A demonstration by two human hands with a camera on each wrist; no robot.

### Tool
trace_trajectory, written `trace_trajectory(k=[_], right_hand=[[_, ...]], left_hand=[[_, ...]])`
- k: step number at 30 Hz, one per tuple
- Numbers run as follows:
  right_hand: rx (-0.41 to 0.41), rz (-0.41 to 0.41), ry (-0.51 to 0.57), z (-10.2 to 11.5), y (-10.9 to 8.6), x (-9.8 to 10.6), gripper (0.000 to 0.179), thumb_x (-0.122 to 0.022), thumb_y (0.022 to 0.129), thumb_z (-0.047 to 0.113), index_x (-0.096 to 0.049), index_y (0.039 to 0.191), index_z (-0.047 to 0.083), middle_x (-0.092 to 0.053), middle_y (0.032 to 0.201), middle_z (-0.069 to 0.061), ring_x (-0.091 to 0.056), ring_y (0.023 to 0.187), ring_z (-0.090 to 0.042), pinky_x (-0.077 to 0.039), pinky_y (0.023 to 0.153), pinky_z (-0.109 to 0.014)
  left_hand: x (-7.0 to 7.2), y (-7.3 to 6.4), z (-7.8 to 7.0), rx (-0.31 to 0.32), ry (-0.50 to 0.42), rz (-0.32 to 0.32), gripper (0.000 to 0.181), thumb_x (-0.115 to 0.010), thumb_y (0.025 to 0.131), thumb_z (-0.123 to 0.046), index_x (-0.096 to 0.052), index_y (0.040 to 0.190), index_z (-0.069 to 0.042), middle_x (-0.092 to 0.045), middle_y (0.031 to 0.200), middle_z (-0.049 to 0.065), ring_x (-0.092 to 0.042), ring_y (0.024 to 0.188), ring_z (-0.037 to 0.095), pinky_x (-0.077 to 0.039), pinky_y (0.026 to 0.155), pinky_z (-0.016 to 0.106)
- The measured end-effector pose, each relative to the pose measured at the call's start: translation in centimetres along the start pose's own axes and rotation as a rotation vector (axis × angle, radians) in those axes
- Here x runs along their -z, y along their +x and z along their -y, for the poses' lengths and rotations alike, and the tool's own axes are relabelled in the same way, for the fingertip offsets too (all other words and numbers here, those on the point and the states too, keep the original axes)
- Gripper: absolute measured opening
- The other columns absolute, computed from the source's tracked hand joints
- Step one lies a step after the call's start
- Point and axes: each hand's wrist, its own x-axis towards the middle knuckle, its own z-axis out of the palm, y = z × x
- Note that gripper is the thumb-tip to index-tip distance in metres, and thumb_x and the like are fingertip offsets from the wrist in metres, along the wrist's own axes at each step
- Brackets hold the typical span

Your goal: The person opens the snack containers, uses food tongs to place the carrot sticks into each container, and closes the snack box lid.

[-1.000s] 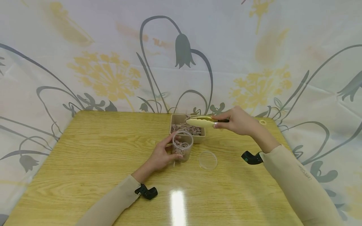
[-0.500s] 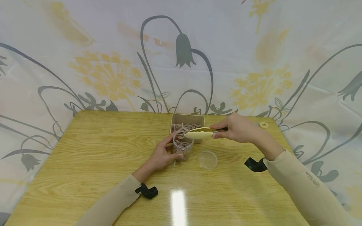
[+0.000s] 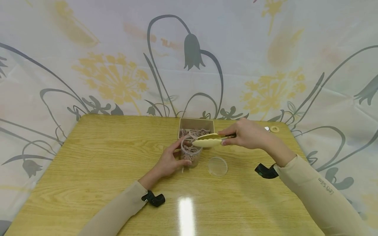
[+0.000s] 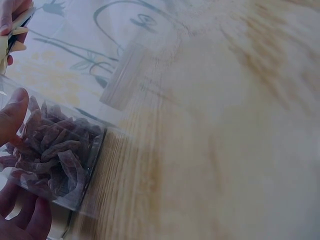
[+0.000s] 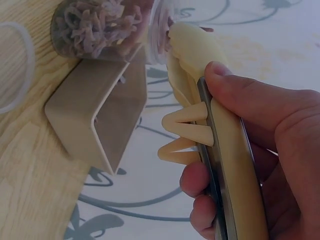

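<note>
My left hand (image 3: 168, 161) grips a clear plastic jar (image 3: 194, 162) part-filled with purplish-brown dried strips (image 4: 55, 145), thumb on the near side. My right hand (image 3: 249, 133) holds pale yellow tongs (image 3: 208, 142) with metal arms; their tips reach the jar's mouth, at its right rim. In the right wrist view the tong heads (image 5: 197, 47) sit right at the jar's opening, with a bit of dark strip at them. Directly behind the jar stands a beige rectangular box (image 3: 197, 123), with more strips (image 3: 202, 131) at its bottom. The jar partly hides the box's front.
A round clear lid (image 3: 218, 166) lies on the wooden table (image 3: 112, 157), right of the jar. A yellow ring (image 3: 274, 129) and a small whitish piece (image 3: 267, 128) are at the back right. A floral-patterned sheet (image 3: 127, 42) hangs behind the table's far edge.
My right hand has brought the tongs from above the box toward me and down to the jar's mouth, with strips in their tips. My left hand and the jar stay in place.
</note>
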Motion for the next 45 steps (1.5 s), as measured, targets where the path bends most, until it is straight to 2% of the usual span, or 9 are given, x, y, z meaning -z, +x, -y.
trace_trajectory(k=[11, 18, 22, 25, 27, 30, 36, 41, 45], right_hand=[[-0.010, 0.010, -0.028, 0.3, 0.0, 0.4, 0.043, -0.077, 0.088, 0.034, -0.072, 0.124, 0.011, -0.071, 0.119, -0.004, -0.071, 0.092, -0.014, -0.059, 0.079, -0.038], [-0.008, -0.013, 0.003, 0.0, 0.0, 0.3, 0.047, -0.077, 0.088, 0.032, -0.069, 0.127, 0.008, -0.073, 0.114, -0.006, -0.071, 0.086, -0.010, -0.059, 0.076, -0.037], [-0.027, -0.052, 0.010, -0.6, 0.2, 0.5, 0.051, -0.077, 0.088, 0.032, -0.066, 0.131, 0.007, -0.073, 0.082, -0.004, -0.054, 0.056, -0.005, -0.048, 0.059, -0.030], [-0.055, -0.072, -0.007, -1.3, 0.6, 0.6, 0.056, -0.076, 0.088, 0.034, -0.063, 0.134, 0.005, -0.053, 0.057, 0.003, -0.032, 0.046, -0.008, -0.036, 0.053, -0.029], [-0.080, -0.074, -0.024, -1.8, 0.9, 0.6, 0.059, -0.076, 0.089, 0.036, -0.061, 0.136, 0.004, -0.046, 0.053, 0.004, -0.029, 0.046, -0.008, -0.034, 0.052, -0.029], [-0.125, -0.056, -0.049, -2.5, 1.4, 0.5, 0.062, -0.074, 0.090, 0.039, -0.059, 0.138, 0.003, -0.046, 0.053, 0.003, -0.026, 0.045, -0.009, -0.036, 0.054, -0.030], [-0.218, 0.051, -0.153, -3.8, 3.0, 0.3, 0.070, -0.073, 0.089, 0.046, -0.054, 0.142, 0.004, -0.043, 0.049, 0.001, -0.026, 0.046, -0.010, -0.041, 0.060, -0.033], [-0.256, 0.134, -0.227, -3.7, 4.7, 0.3, 0.074, -0.076, 0.086, 0.046, -0.053, 0.143, 0.004, -0.056, 0.061, -0.005, -0.038, 0.053, -0.015, -0.044, 0.061, -0.036], [-0.269, 0.195, -0.295, -3.3, 6.2, 0.2, 0.076, -0.078, 0.083, 0.049, -0.056, 0.142, 0.006, -0.070, 0.091, -0.009, -0.060, 0.075, -0.026, -0.053, 0.068, -0.042]], left_hand=[[0.0, 0.1, 0.2, -0.031, -0.011, 0.007, 0.089, -0.082, 0.075, 0.007, -0.034, 0.151, 0.004, -0.050, 0.136, 0.032, -0.049, 0.126, 0.048, -0.042, 0.106, 0.052], [0.0, 0.1, 0.1, -0.030, -0.014, 0.005, 0.088, -0.081, 0.075, 0.008, -0.036, 0.151, 0.005, -0.050, 0.136, 0.032, -0.049, 0.126, 0.048, -0.042, 0.106, 0.053], [0.1, 0.1, 0.1, -0.027, -0.009, 0.005, 0.087, -0.081, 0.075, 0.008, -0.038, 0.150, 0.003, -0.051, 0.135, 0.031, -0.048, 0.127, 0.048, -0.042, 0.106, 0.053], [0.1, 0.1, 0.1, -0.022, 0.000, 0.003, 0.087, -0.082, 0.075, 0.007, -0.038, 0.150, 0.002, -0.051, 0.135, 0.030, -0.049, 0.127, 0.047, -0.042, 0.106, 0.052], [0.1, 0.1, 0.0, -0.020, 0.001, 0.003, 0.088, -0.082, 0.075, 0.007, -0.038, 0.150, 0.002, -0.051, 0.135, 0.031, -0.049, 0.127, 0.047, -0.042, 0.106, 0.052], [0.1, 0.0, -0.1, -0.014, 0.002, 0.003, 0.089, -0.082, 0.075, 0.007, -0.037, 0.151, 0.003, -0.051, 0.136, 0.031, -0.049, 0.127, 0.047, -0.042, 0.107, 0.053], [0.0, 0.0, -0.2, -0.012, 0.000, -0.002, 0.088, -0.081, 0.075, 0.009, -0.037, 0.150, 0.004, -0.051, 0.135, 0.031, -0.048, 0.127, 0.047, -0.041, 0.107, 0.053], [-0.1, 0.0, -0.1, -0.013, -0.002, -0.006, 0.087, -0.081, 0.075, 0.009, -0.038, 0.150, 0.003, -0.051, 0.135, 0.030, -0.049, 0.127, 0.047, -0.042, 0.106, 0.052], [-0.1, 0.0, 0.0, -0.025, -0.005, -0.010, 0.086, -0.081, 0.075, 0.008, -0.039, 0.150, 0.002, -0.051, 0.135, 0.030, -0.049, 0.126, 0.047, -0.043, 0.106, 0.053]])
